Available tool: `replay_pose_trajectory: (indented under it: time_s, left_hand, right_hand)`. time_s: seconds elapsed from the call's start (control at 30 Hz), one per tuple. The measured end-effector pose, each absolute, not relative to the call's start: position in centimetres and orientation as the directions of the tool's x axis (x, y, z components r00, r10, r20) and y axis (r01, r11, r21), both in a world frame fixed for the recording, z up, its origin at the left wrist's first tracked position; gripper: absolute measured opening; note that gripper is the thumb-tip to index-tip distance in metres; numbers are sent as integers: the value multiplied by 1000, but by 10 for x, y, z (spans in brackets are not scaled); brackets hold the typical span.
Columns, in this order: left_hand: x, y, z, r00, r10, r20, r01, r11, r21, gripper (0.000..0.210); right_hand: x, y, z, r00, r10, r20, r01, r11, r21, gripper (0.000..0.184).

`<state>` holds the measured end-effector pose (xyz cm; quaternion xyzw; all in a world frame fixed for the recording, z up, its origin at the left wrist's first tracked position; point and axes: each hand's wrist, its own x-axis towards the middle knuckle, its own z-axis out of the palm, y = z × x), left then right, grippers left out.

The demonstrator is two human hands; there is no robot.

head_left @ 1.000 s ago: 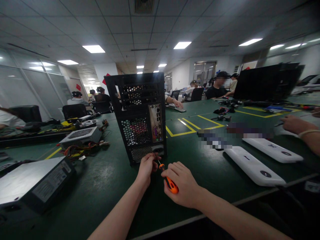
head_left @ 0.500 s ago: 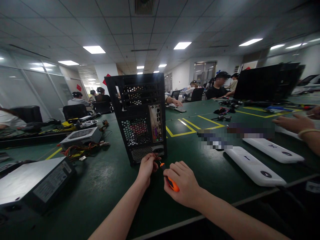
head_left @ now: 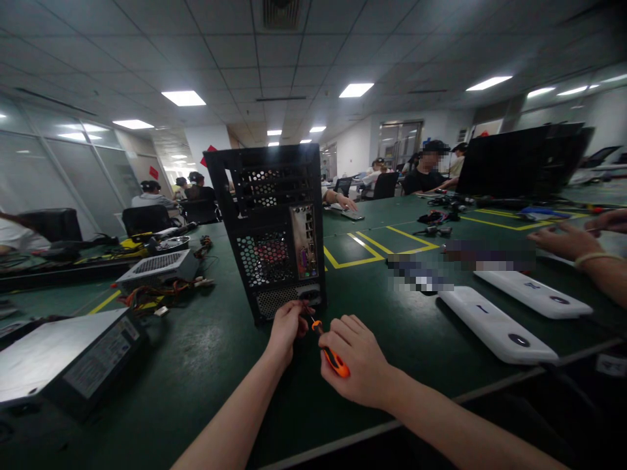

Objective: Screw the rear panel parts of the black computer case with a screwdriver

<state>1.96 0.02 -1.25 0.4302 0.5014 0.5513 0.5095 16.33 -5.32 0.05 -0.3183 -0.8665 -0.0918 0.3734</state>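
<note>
A black computer case stands upright on the green table, its rear panel facing me. In its bottom bay sits a power supply with a perforated back. My right hand is closed around the orange and black handle of a screwdriver, whose thin shaft points up and left to the case's lower right corner. Close to that corner, my left hand is pinched by the shaft's tip. Whatever sits between its fingertips is too small to make out, and the tip itself is hidden.
Left of the case lie a loose power supply and another one with bundled cables. Two white devices rest at the right, near the table's front edge. A co-worker's hands are at the far right; another person's hand shows behind the case.
The screwdriver's handle has turned slightly in my right hand, showing more of its dark part. Both hands stay in nearly the same place, and the case has not moved.
</note>
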Motion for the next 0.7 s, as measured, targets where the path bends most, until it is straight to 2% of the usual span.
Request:
replay_pose_trajectory:
  time_s: [0.1, 0.27, 0.5, 0.7]
  left_hand:
    - [19, 0, -12, -107, 994, -29, -127, 16, 992, 20]
    - [20, 1, -10, -107, 993, -49, -143, 34, 989, 22]
    - [18, 1, -12, -88, 995, -42, -155, 28, 988, 24]
    - [19, 3, -11, -64, 995, -74, -186, 61, 981, 25]
  right_hand:
    - [163, -54, 3, -518, 490, 701, 625, 776, -81, 9]
    - [165, -53, 3, -441, 546, 712, 621, 759, -198, 17]
    - [164, -54, 2, -511, 499, 700, 634, 769, -85, 11]
    - [164, -55, 6, -471, 553, 687, 597, 774, -214, 17]
